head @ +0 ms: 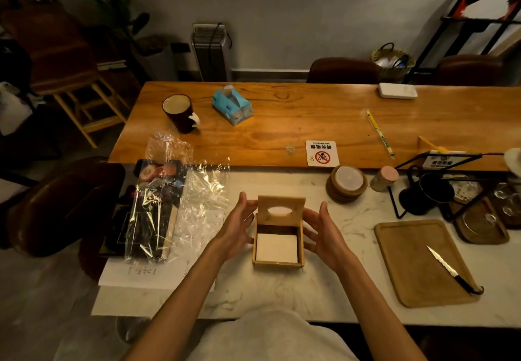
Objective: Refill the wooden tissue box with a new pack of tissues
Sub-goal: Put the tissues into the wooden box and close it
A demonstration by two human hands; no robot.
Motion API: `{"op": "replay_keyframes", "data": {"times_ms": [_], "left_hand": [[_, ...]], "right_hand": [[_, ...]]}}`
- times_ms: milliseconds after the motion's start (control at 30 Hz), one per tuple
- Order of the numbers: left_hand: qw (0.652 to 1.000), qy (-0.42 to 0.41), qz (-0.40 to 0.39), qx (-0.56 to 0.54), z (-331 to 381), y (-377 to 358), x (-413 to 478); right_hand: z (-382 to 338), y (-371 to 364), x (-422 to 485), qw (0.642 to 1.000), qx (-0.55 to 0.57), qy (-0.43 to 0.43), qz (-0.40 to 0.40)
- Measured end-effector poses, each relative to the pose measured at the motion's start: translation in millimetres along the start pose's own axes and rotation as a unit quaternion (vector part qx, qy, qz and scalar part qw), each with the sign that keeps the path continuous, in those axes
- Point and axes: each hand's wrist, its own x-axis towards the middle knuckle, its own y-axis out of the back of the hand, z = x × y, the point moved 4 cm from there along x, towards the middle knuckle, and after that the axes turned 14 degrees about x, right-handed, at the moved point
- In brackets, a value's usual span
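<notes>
Beyond your hands, the long wooden desk (310, 115) fills the far half of the view, and the white marble desk (352, 234) lies against its near edge. On the marble to your left, crumpled clear plastic wrap (174, 191) lies over a white paper sheet (158, 276) whose writing is too small to read. To your right sits a wooden tray (408, 248).

Straight ahead of you, between wrap and tray, the wooden tissue box (277, 263) stands on the marble desk. Its lid (282, 204) is tipped up at the far side, with the oval slot facing you. A white stack of tissues (277, 248) lies inside, towards the near wall.

Your left hand (236, 225) and right hand (324, 231) flank the box, palms turned inward. The fingers of both are straight and slightly spread, gripping nothing. Your left fingertips (248, 203) reach the lid's left edge, though I cannot tell whether they touch it.

On the wooden desk, a blue tissue pack (232, 104) stands open beside a dark mug (179, 112); the pack's label is unreadable. Near the desk's front edge, a white sign (322, 153) reads "NO SMOKING" above Chinese characters and a red prohibition symbol, all upside down to you. A knife (448, 269) lies diagonally on the tray.
</notes>
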Motion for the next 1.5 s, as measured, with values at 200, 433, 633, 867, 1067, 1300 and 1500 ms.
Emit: {"op": "replay_keyframes", "data": {"times_ms": [200,433,633,867,1067,1300,1500], "left_hand": [[0.995,-0.063,0.014,0.078,-30,6,-11],[0.987,-0.051,0.057,0.139,-54,0,-16],[0.985,-0.018,0.09,0.146,-50,-4,-24],[0.994,0.004,0.013,0.11,-68,-14,-16],[0.996,0.01,0.017,0.083,-39,-20,1],[0.998,-0.001,0.012,0.061,-13,-20,44],[0.997,0.016,0.034,0.066,-11,-2,88]], "right_hand": [[16,16,-13,0.994,-0.075,0.071,-0.028],[28,19,-9,0.975,-0.167,0.142,0.018],[35,10,-29,0.987,-0.134,0.078,0.052],[44,-12,-53,0.997,-0.071,0.016,0.01],[19,-18,-39,0.996,-0.084,0.028,0.017],[-15,-28,-4,0.995,-0.09,0.038,0.017],[-37,-37,29,0.994,-0.098,0.031,0.021]]}}
